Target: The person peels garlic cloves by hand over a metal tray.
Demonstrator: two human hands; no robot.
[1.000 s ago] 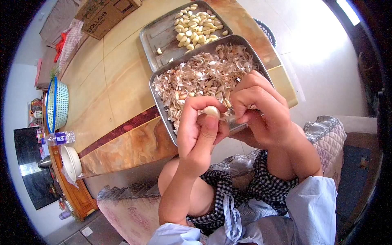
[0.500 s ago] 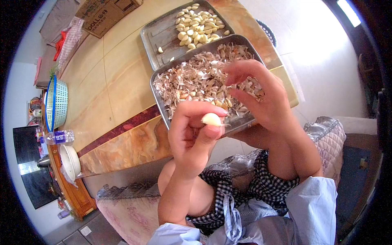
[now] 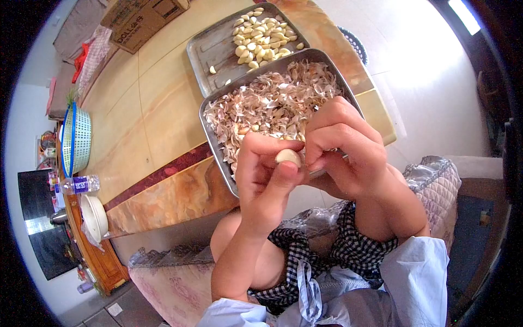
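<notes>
Between the thumb and forefinger of my left hand [image 3: 267,174] is a pale garlic clove [image 3: 288,158]. My right hand [image 3: 348,144] is closed in a pinch at the clove's right side; whatever its fingertips grip is too small to make out. Both hands are over the near edge of a metal tray [image 3: 219,158] heaped with papery garlic skins [image 3: 272,103], with a few cloves showing among them. Behind it, a second metal tray [image 3: 204,57] holds a pile of peeled garlic cloves [image 3: 264,38], and a single clove [image 3: 212,70] lies apart on its left.
The trays rest on a marbled table [image 3: 169,109]. A cardboard box [image 3: 143,22] is at the back left. Along the left side are a blue-rimmed basket [image 3: 80,139], a plastic bottle [image 3: 80,184] and a white bowl [image 3: 93,217]. A dark perforated basket [image 3: 354,44] shows beyond the table's right edge.
My right hand has come down and left from above the skins, its spread fingers closing into a pinch beside the clove. My left hand keeps hold of the clove, nearly in place.
</notes>
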